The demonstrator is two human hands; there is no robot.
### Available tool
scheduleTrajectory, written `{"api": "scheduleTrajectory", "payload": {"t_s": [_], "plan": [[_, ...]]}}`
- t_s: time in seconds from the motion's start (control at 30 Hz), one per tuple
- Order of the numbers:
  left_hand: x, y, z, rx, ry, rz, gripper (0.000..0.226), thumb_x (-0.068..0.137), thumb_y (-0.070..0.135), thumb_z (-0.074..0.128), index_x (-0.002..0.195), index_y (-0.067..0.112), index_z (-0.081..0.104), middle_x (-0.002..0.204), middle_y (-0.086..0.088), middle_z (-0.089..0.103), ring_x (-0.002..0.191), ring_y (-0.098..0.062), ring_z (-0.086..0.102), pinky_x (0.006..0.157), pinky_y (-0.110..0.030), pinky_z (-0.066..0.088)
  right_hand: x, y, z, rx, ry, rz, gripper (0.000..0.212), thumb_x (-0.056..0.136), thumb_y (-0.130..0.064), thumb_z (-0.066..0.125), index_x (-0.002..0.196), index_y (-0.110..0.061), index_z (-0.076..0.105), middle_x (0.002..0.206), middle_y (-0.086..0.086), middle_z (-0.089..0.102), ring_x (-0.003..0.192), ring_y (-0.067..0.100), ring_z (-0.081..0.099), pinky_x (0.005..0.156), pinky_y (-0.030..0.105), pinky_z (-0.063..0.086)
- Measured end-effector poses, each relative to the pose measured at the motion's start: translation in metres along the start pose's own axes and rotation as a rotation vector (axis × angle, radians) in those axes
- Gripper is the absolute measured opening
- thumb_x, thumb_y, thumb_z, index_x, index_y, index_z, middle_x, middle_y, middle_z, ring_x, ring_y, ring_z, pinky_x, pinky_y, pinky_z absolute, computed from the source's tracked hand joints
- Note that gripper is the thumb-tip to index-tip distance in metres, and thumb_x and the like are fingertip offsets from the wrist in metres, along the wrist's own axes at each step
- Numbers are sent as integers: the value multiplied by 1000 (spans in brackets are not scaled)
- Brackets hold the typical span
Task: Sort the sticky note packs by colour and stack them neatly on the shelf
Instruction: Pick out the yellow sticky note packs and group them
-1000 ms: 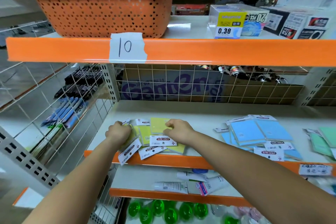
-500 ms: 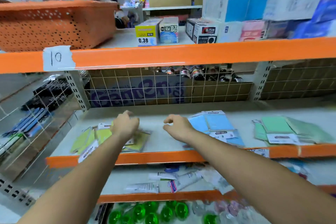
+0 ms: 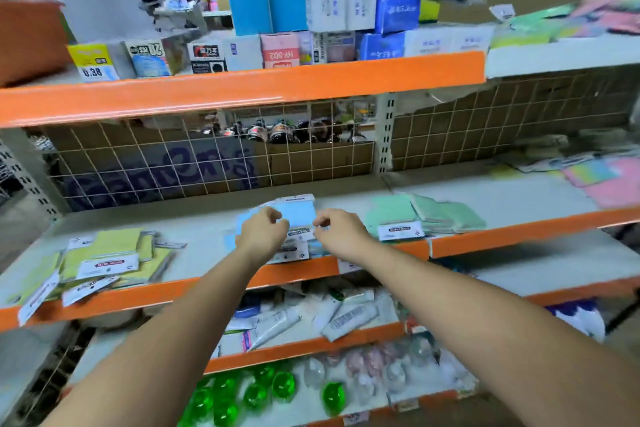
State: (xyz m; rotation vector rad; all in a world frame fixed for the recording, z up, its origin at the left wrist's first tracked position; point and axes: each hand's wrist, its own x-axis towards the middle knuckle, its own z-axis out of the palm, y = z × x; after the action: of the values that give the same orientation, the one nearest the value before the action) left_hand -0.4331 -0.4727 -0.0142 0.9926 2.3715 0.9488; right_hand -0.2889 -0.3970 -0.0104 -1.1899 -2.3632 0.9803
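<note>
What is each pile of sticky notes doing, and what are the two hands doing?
yellow packs: messy, some hanging over the shelf edge
blue packs: loose pile under both hands
green packs: laid side by side, overlapping
pink packs: spread out, far right, blurry
left hand: fingers curled over the blue packs
right hand: fingers curled over the blue packs

Both hands moved along the shelf (image 3: 207, 218) from the yellow packs (image 3: 107, 253) near its left end to the blue packs (image 3: 298, 211) mid-shelf; left hand (image 3: 261, 234) and right hand (image 3: 341, 232) now over them, fingers curled.
</note>
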Motion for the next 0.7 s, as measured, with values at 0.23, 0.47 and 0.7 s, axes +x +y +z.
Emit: {"api": "scheduleTrajectory", "payload": {"t_s": [0.23, 0.47, 0.7], "plan": [[-11, 66, 83, -6, -78, 122, 29, 85, 31, 52, 107, 17, 64, 110, -11, 68, 105, -30, 60, 92, -36, 48, -21, 71, -62, -48, 85, 37, 21, 90, -20, 57, 109, -15, 66, 116, 5, 66, 108, 25, 59, 90, 32, 48], [-22, 127, 151, 7, -181, 203, 36, 84, 34, 52, 115, 19, 62, 114, -5, 66, 110, -26, 58, 98, -37, 44, -35, 137, -122, -66, 178, 168, 25, 91, -21, 55, 114, -18, 65, 122, 2, 64, 108, 24, 59, 87, 29, 46], [-24, 183, 209, 16, -285, 287, 40, 73, 42, 47, 106, 24, 60, 111, -5, 67, 107, -29, 58, 96, -41, 45, -43, 190, -163, -59, 284, 262, 23, 91, -20, 55, 111, -18, 66, 119, 3, 66, 110, 22, 59, 94, 29, 47]]}}
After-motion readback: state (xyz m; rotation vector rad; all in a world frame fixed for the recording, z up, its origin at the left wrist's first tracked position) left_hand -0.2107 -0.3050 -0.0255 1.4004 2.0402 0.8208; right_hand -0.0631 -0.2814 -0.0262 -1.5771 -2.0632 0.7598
